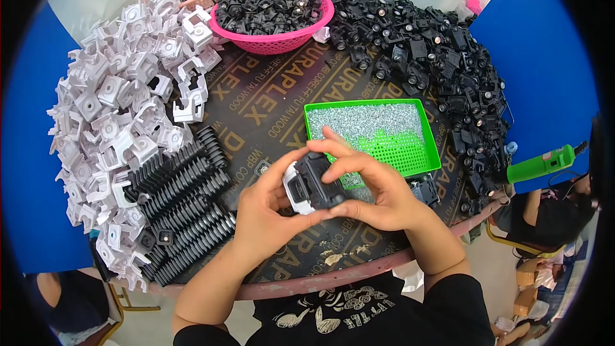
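Observation:
Both hands hold one small housing in front of me, above the middle of the table. It has a black plastic part (325,178) on the right, fitted against a white plastic part (291,182) on the left. My left hand (264,214) grips the white side, its thumb along the lower edge. The fingers and thumb of my right hand (387,198) close around the black side, the index finger lifted. Just beyond them lies a green tray (437,157) with many small silvery screws (368,118), partly hidden by my right hand.
White plastic housings (122,96) are heaped on the left, beside rows of stacked black round parts (186,198). A pink basket (272,45) of black parts stands at the back. More black assemblies (410,38) pile along the right. A green power screwdriver (541,163) is at the right edge; people sit nearby.

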{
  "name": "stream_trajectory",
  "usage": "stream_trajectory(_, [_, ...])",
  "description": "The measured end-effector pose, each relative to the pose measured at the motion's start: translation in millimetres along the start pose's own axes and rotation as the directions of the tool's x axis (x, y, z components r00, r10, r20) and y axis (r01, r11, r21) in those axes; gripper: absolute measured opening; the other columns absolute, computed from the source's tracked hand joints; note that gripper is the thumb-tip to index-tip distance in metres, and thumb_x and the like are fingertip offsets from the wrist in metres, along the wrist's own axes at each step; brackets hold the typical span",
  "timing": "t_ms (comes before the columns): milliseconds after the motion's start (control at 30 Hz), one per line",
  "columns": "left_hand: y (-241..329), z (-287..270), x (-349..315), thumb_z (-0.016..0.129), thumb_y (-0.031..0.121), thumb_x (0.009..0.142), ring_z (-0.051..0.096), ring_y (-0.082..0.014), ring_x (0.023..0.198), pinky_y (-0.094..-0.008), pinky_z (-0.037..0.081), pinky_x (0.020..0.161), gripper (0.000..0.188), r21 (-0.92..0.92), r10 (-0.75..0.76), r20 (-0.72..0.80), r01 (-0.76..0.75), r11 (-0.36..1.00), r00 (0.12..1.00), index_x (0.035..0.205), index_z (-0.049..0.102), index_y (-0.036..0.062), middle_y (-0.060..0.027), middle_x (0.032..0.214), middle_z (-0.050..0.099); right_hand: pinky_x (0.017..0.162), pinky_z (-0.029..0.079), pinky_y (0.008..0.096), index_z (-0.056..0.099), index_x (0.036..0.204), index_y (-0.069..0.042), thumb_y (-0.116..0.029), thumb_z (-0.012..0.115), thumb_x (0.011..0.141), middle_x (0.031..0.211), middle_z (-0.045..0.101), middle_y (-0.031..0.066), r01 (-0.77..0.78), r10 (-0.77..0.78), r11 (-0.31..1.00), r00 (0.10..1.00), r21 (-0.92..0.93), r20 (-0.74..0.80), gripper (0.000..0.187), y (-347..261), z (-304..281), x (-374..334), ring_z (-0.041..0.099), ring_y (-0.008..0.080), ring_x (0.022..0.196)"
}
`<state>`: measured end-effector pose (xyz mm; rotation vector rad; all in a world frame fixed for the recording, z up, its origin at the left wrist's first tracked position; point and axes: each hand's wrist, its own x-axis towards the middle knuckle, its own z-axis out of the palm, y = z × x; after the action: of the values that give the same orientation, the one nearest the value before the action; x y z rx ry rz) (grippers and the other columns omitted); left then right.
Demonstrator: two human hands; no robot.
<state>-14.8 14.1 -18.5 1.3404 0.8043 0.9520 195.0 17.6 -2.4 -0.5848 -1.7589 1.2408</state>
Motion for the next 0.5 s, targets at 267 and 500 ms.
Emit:
stream_trajectory(267, [5, 3, -1, 0.082, -0.004, 0.071, 0.063, -0.0206, 0.111, -0.0329, 0.055, 0.093, 0.08, -0.034, 0.088, -0.058, -0.09, 0.995, 0.994, 0.14, 0.041, -0.0012, -0.0125, 0.126, 0.059, 0.106, 0.039, 0.0441, 0.061, 0.126, -0.006, -0.007, 0.073, 0.08, 0.143, 0.046, 0.0226, 0.054, -0.069, 0.954, 0.997, -0.296, -0.04, 0.047, -3, -1, 0, 0.048, 0.0379, 0.131])
stream_trajectory(500, [10, 7, -5, 0.082, -0.005, 0.07, 0.063, -0.0217, 0.112, -0.0338, 0.054, 0.094, 0.08, -0.028, 0.102, -0.063, -0.104, 0.994, 0.993, 0.14, 0.042, -0.0023, -0.0146, 0.126, 0.059, 0.104, 0.041, 0.0439, 0.065, 0.125, -0.008, 0.0, 0.074, 0.074, 0.142, 0.048, 0.0212, 0.124, -0.142, 0.961, 0.988, -0.248, -0.058, 0.053, -4, 1, 0, 0.051, 0.0377, 0.127])
